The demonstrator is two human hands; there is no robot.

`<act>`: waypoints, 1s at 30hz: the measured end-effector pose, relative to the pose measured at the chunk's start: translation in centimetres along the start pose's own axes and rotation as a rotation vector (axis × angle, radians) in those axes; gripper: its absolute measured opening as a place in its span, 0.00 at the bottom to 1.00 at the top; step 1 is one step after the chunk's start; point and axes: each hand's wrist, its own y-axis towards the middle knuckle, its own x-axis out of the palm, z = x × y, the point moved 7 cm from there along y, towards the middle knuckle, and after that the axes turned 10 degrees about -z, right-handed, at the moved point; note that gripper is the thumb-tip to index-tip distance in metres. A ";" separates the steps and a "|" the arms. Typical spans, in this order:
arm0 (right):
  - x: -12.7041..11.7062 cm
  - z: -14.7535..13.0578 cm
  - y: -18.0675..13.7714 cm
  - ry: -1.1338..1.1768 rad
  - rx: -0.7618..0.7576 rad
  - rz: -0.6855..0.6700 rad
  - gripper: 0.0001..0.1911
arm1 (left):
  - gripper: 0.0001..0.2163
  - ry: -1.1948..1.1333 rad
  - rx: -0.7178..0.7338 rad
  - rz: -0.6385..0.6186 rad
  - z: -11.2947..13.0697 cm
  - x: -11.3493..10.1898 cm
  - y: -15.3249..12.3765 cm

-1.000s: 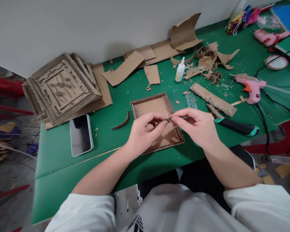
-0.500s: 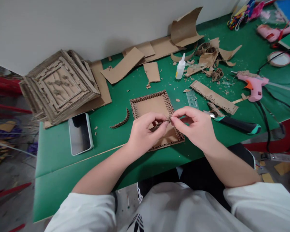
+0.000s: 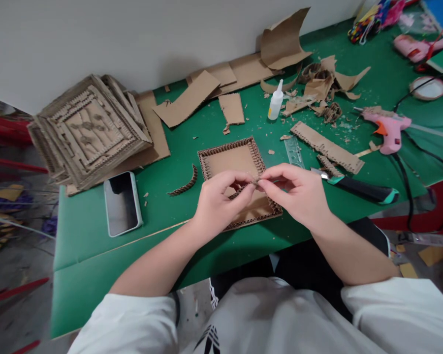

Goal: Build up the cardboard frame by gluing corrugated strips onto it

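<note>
Bright, even room light on a green table (image 3: 96, 255), seen through a bent wide view.
Soft light comes from above, so the left hand (image 3: 217, 204) and right hand (image 3: 299, 194) drop only pale shadows on the cardboard frame (image 3: 229, 160). The tiny cardboard strip (image 3: 254, 183) they pinch looks small and fuzzy. The phone (image 3: 121, 202) screen shines a little. The table edges curve, and the corners look smeared.

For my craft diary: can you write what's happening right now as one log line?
left hand pinches small cardboard strip | right hand pinches same strip | above cardboard frame | green table
</note>
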 end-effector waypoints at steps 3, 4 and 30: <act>0.0 0.0 0.0 -0.001 0.007 0.003 0.03 | 0.02 -0.007 0.006 -0.012 -0.1 0.1 0.0; 0.0 0.1 0.0 -0.001 0.015 0.001 0.03 | 0.02 -0.008 0.006 -0.017 -0.2 0.1 0.0; -0.3 -0.6 -0.4 -0.115 -0.055 0.047 0.04 | 0.01 0.036 0.035 -0.008 0.2 0.0 0.0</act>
